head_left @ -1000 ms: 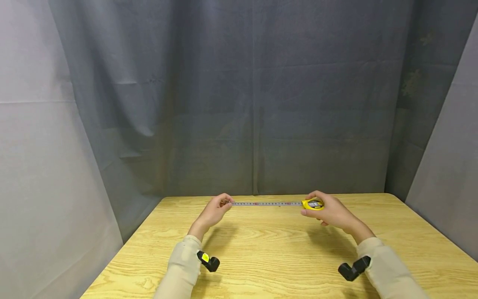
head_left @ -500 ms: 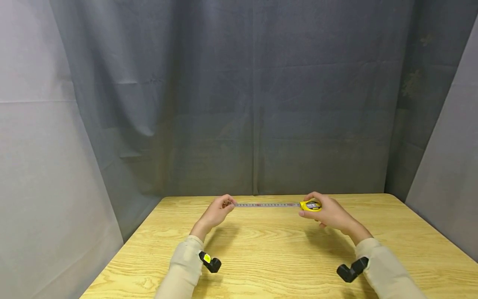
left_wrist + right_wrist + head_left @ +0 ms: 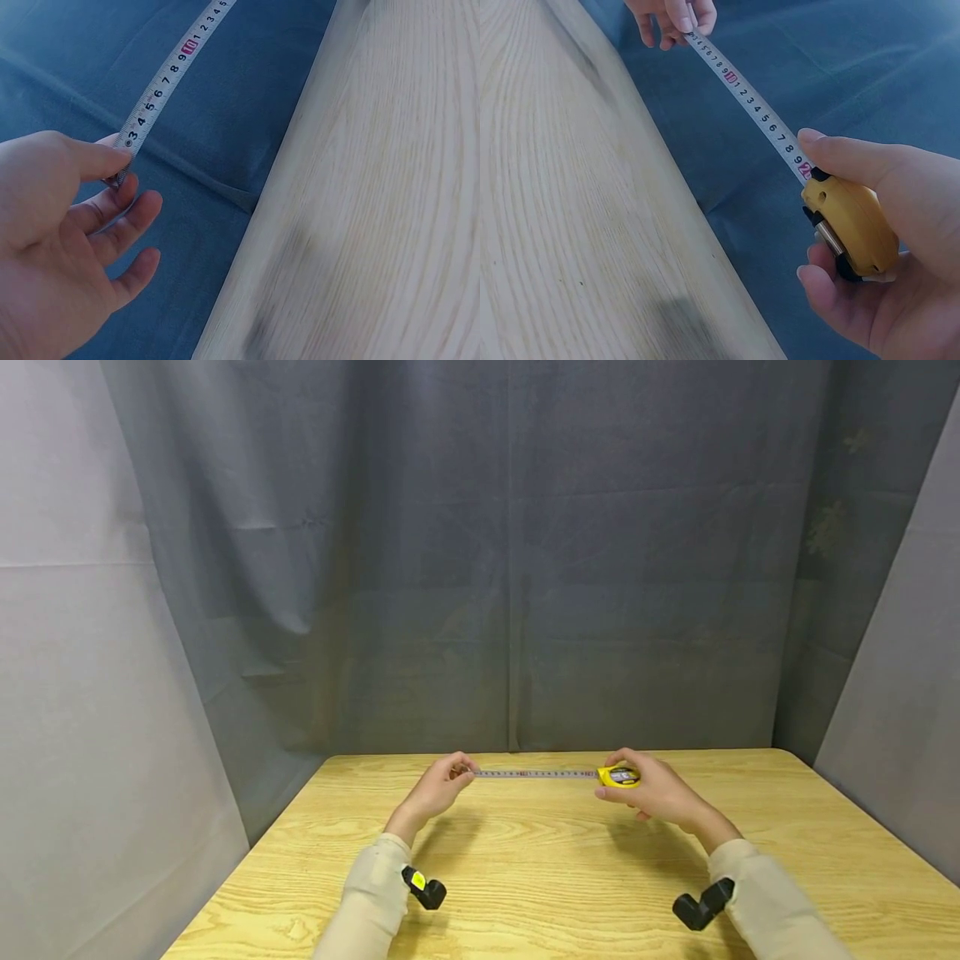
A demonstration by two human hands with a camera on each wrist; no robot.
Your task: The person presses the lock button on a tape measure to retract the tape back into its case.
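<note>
We hold a yellow tape measure case (image 3: 619, 776) in our right hand (image 3: 660, 792), fingers curled round its body and the thumb lying on top where the blade comes out; the right wrist view shows the case (image 3: 851, 227) seated in the palm, with our thumb tip next to the number nine on the scale. The steel blade (image 3: 536, 773) runs out straight and level from the case to our left hand (image 3: 437, 789), which pinches its free end between thumb and forefinger; in the left wrist view the pinch covers the blade (image 3: 166, 79) up to about the three mark, and the other fingers (image 3: 131, 224) hang loosely curled below, holding nothing. Case and blade hover just above the far part of the wooden table (image 3: 555, 877), near its back edge, with the grey curtain (image 3: 510, 568) right behind that edge. Both our sleeves are beige, each with a black wrist camera (image 3: 424, 888) just above the table, nearer to us than the case
</note>
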